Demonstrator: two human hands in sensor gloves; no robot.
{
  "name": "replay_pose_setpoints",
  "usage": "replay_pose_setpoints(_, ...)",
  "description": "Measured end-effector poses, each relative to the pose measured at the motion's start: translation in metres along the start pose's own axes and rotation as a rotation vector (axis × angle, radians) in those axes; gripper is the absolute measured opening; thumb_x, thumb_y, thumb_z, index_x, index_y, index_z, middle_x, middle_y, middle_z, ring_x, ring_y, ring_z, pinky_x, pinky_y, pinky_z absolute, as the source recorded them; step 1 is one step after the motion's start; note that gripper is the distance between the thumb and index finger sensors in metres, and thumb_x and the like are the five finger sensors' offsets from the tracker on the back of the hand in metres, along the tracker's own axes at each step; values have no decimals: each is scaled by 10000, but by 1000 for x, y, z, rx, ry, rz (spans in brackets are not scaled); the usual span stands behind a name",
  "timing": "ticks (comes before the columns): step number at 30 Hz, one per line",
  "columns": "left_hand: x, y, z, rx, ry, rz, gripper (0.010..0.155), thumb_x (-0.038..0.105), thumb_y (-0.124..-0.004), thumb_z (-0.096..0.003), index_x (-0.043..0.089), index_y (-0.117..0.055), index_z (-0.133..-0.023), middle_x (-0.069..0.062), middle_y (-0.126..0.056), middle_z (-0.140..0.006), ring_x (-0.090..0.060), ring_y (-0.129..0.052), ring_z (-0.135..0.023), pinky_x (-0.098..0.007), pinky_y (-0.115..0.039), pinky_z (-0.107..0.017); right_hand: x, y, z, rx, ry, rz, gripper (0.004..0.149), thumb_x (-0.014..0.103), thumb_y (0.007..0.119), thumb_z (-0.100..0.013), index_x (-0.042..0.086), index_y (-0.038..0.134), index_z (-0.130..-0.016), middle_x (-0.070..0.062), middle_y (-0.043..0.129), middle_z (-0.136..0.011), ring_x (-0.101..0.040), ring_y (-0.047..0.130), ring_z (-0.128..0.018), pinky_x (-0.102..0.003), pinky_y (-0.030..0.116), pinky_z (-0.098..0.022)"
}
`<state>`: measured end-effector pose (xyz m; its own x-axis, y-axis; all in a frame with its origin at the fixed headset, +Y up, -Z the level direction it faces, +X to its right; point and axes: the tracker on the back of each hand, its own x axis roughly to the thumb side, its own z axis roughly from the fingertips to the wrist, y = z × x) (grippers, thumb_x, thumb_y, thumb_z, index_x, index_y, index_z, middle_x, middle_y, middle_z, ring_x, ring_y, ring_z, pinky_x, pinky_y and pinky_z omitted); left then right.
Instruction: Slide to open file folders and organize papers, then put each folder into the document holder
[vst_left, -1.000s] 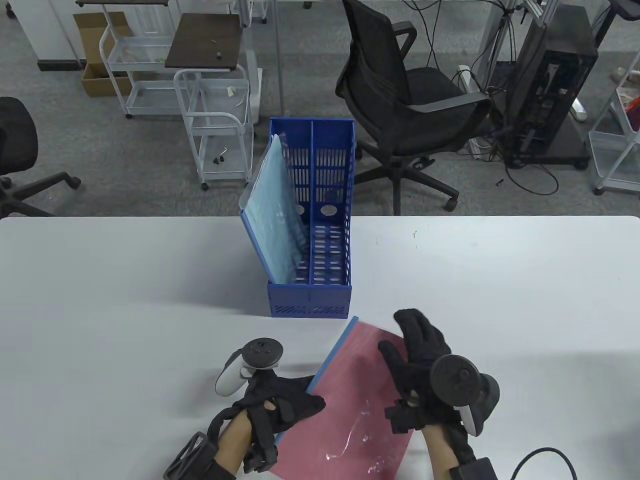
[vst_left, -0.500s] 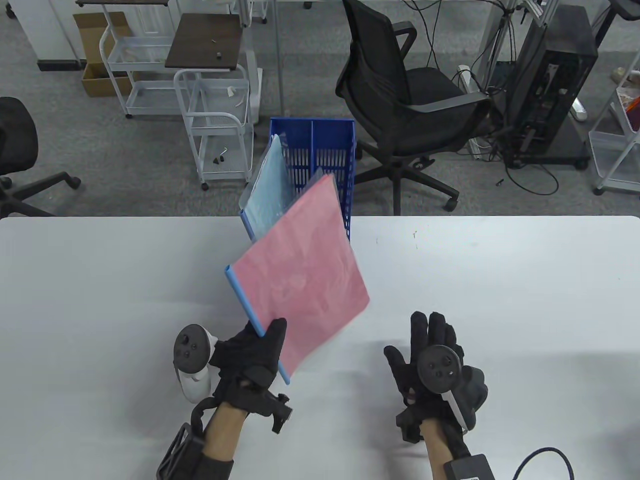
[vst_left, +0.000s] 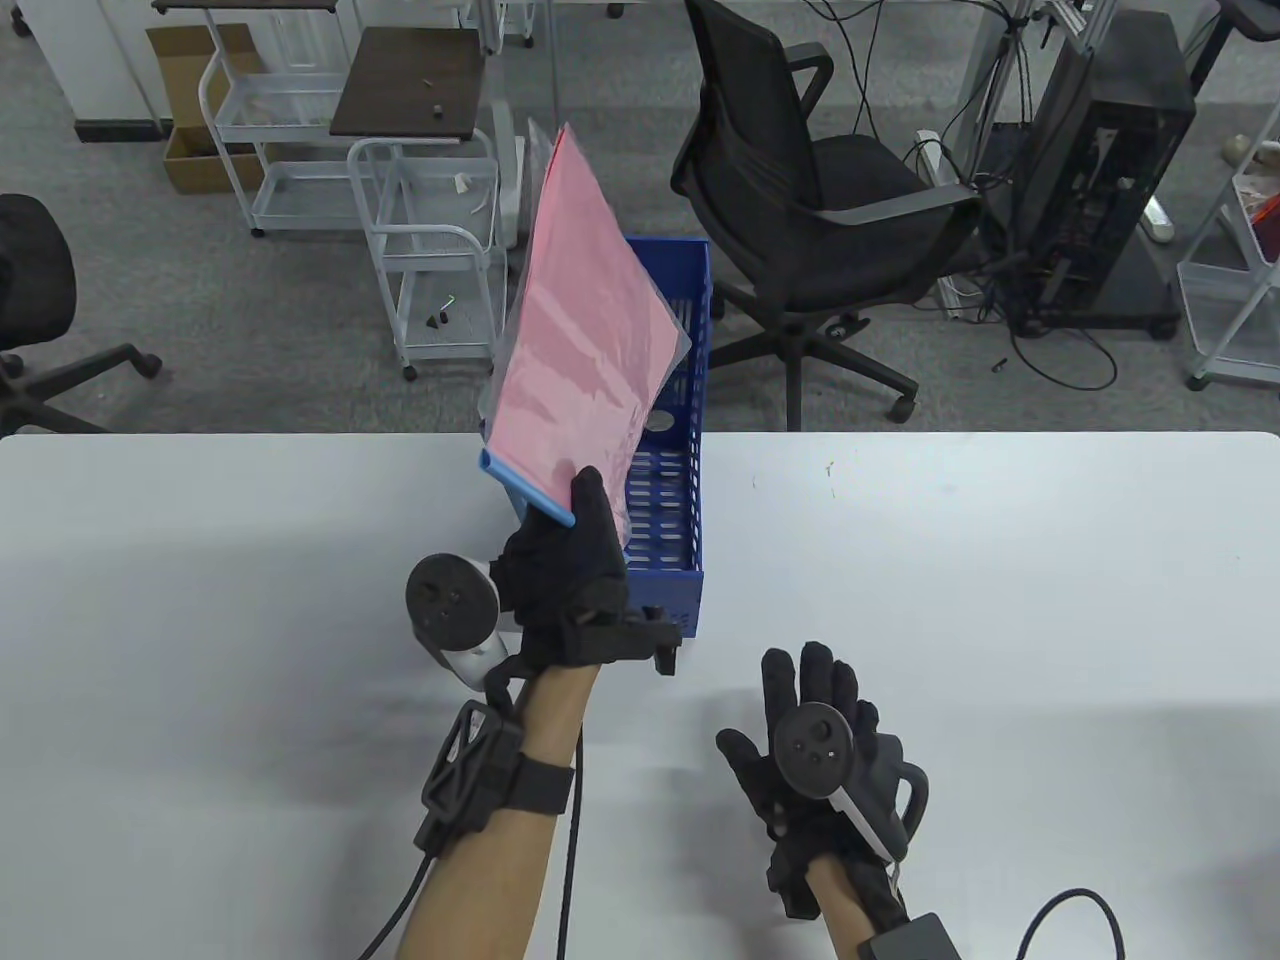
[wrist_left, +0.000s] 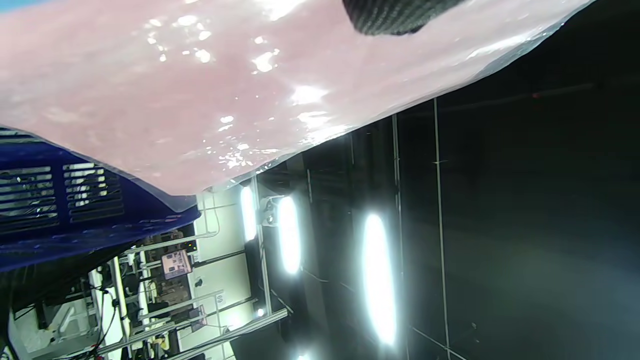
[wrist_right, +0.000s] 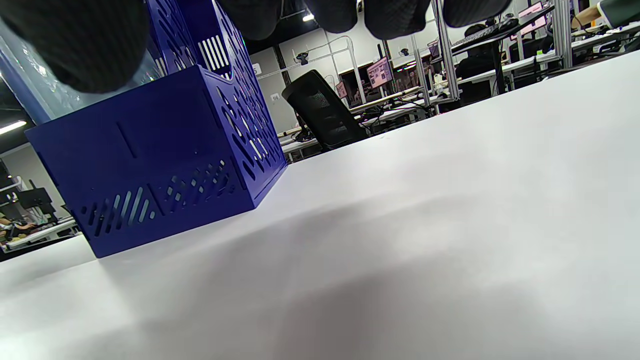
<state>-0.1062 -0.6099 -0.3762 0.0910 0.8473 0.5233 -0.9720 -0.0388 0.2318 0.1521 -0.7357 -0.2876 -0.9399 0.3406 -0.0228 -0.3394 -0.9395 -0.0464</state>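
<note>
Upper centre: our left hand (vst_left: 565, 580) pinches the pink folder (vst_left: 580, 340) above the blue document holder (vst_left: 690, 420). Lower right: right hand (vst_left: 815, 750), fingers spread, empty. Risk: the limp folder may buckle on the rim or divider.

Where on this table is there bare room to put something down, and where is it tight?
Bare stretches: the table right of the blue holder out to its right edge, and the left part beyond the left hand. Tight: the middle near edge, where the left hand grips the pink folder over the holder and the right hand lies open.
</note>
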Motion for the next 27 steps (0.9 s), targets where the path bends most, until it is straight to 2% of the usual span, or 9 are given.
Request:
replay_pose_setpoints(8,-49,-29,-11,-3,127,-61,606,336,-693,-519,561,-500,-1048,91,-635,-1147,-194,-760,-1090,-393,-661,-821,2,-1,2,-2,-17,-20,860,639,738,-365,279,368,-1053,-131,288,-1156,-466,387,-1048,-661,413,-720)
replay_pose_setpoints(13,-85,-42,-11,-56,241,-105,611,368,-698,-521,578,-481,-1053,122,-620,-1159,-155,-742,-1110,-367,-638,-842,3,2,2,11,-24,-14,856,638,738,-365,282,372,-1053,-132,291,-1156,-467,387,-1047,-661,413,-721)
replay_pose_setpoints(15,-98,-46,-13,-93,300,-122,635,400,-737,-518,561,-465,-1068,143,-600,-1171,-135,-711,-1134,-364,-593,-861,4,3,2,20,-28,-5,854,637,738,-365,284,374,-1052,-130,292,-1157,-465,387,-1048,-662,411,-721)
replay_pose_setpoints(17,-109,-49,-13,-112,394,-149,725,425,-777,-506,484,-373,-1105,118,-545,-1192,-155,-662,-1151,-378,-559,-864,4,5,1,30,-32,8,852,636,739,-365,287,375,-1052,-127,292,-1157,-463,383,-1050,-662,407,-722)
replay_pose_setpoints(18,-112,-48,-12,-121,432,-170,757,428,-785,-496,431,-345,-1112,93,-519,-1197,-177,-640,-1152,-394,-545,-861,5,6,2,30,-34,18,850,636,739,-367,286,378,-1052,-128,293,-1157,-467,386,-1048,-662,408,-721)
replay_pose_setpoints(21,-112,-43,-8,-103,409,-162,750,411,-805,-481,396,-401,-1113,60,-545,-1186,-215,-658,-1132,-420,-553,-842,6,10,1,43,-38,43,849,635,740,-363,287,386,-1052,-126,299,-1157,-463,388,-1049,-658,406,-723)
replay_pose_setpoints(23,-107,-36,-4,-128,396,-152,751,409,-808,-476,380,-410,-1113,41,-537,-1186,-236,-650,-1129,-439,-549,-834,7,12,1,56,-42,56,847,635,740,-363,288,387,-1051,-123,301,-1157,-462,385,-1049,-651,402,-726)
replay_pose_setpoints(27,-86,-5,8,-215,383,-186,762,424,-808,-471,349,-415,-1119,11,-516,-1191,-269,-625,-1128,-463,-535,-827,6,16,1,69,-41,81,846,634,742,-362,291,387,-1049,-106,309,-1159,-446,376,-1054,-616,384,-737)
